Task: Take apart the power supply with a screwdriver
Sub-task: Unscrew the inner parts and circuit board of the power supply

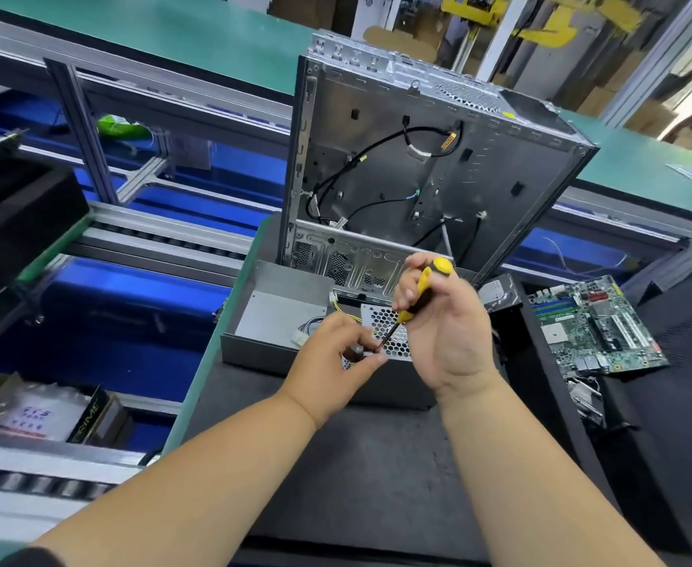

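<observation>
While hands crowd the power supply (393, 337), motherboard (593, 325) right, case (377, 157) behind

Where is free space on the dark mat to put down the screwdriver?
The widest bare patch of the dark mat lies in front of the power supply, between the two forearms. A narrower strip runs between the power supply and the circuit board. Behind it is crowded: the computer case stands there, with a hard drive beside it.
</observation>
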`<state>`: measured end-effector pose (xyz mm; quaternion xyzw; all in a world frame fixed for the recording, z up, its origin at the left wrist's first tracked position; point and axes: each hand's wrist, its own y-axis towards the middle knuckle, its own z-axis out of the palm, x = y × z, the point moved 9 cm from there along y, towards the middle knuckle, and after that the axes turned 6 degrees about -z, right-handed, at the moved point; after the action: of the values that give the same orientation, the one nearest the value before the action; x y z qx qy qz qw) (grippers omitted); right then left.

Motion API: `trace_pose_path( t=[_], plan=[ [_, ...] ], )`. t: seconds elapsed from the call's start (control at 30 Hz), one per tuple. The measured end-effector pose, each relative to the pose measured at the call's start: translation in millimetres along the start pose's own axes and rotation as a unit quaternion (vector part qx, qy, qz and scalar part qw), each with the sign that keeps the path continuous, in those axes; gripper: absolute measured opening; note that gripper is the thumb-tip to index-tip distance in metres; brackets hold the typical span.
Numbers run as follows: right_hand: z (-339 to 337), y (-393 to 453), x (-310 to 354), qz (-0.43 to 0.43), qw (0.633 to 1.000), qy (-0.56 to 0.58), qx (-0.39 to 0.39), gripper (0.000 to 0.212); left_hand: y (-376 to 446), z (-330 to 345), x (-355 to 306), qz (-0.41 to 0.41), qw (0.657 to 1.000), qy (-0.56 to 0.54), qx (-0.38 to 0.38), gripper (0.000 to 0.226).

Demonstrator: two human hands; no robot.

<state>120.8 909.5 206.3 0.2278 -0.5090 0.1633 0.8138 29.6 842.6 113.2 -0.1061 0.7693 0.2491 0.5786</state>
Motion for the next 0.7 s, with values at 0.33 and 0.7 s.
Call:
trace_pose_path(
  t=[0.33,0.7],
  plan=[
    [-2.2,6.5,0.1,0.029,0.999,0.006,0.011,0.032,-1.6,-0.3,-0.1,0.013,1.000,0.009,-0.013,0.015],
    [-11.6,13.0,-3.5,0.048,0.999,0.023,-0.007,0.050,0.4,0.3,0.7,0.007,1.000,-0.012,0.000,0.024]
  ],
)
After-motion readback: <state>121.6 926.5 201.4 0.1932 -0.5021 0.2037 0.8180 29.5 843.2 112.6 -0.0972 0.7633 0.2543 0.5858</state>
